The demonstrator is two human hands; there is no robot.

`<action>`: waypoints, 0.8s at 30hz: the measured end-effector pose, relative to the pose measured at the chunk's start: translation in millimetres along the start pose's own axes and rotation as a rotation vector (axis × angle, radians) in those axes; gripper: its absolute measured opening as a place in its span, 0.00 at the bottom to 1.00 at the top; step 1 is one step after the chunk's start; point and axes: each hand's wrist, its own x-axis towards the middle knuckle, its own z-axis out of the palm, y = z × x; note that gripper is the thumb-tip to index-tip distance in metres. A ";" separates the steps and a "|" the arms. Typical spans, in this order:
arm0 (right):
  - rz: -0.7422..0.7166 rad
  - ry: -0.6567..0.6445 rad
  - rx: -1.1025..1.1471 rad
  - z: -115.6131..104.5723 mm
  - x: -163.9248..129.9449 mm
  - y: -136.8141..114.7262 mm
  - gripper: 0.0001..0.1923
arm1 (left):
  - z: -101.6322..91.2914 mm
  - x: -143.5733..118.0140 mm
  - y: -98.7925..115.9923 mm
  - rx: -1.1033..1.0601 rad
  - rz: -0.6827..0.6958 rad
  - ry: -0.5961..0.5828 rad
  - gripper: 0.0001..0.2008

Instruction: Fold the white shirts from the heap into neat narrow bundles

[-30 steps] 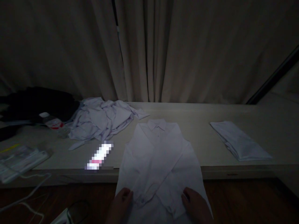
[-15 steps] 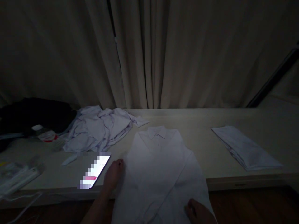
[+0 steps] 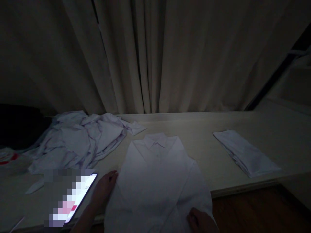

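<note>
A white collared shirt lies front up on the pale tabletop, its collar pointing away from me and its lower part running over the near edge. Beside the shirt's left edge is my left hand, fingers curled in against the fabric; dim light hides the exact grip. My right hand is closed at the shirt's lower right, on the sleeve side. Fabric bunches slightly around that hand. Close to my left wrist, a lit phone lies partly blurred out by pixels.
Crumpled white garments are heaped at the back left, next to a dark cloth pile. A bottle with a red label is at the far left. Right of the shirt lies a folded white garment. Curtains hang behind the table.
The view has shifted right and closer, so table items appear farther left. My left hand's fingers reach out slightly more along the shirt's edge; the right hand stays at the lower right.
</note>
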 end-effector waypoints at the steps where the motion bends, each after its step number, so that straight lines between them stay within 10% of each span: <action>1: -0.012 0.024 0.031 -4.8 3.5 -2.2 0.14 | -0.1 1.7 -0.2 -0.011 -0.022 -0.009 0.23; 12: -0.038 0.099 0.094 -40.5 43.9 -10.9 0.15 | -7.7 36.6 -21.1 0.002 -0.145 -0.138 0.16; 19: -0.071 -0.019 0.104 -23.6 32.2 -11.6 0.16 | -12.0 18.4 10.0 0.136 -0.067 -0.051 0.20; 24: 0.050 0.123 0.064 -25.6 16.7 3.4 0.17 | -8.1 10.5 21.9 0.245 0.052 -0.040 0.18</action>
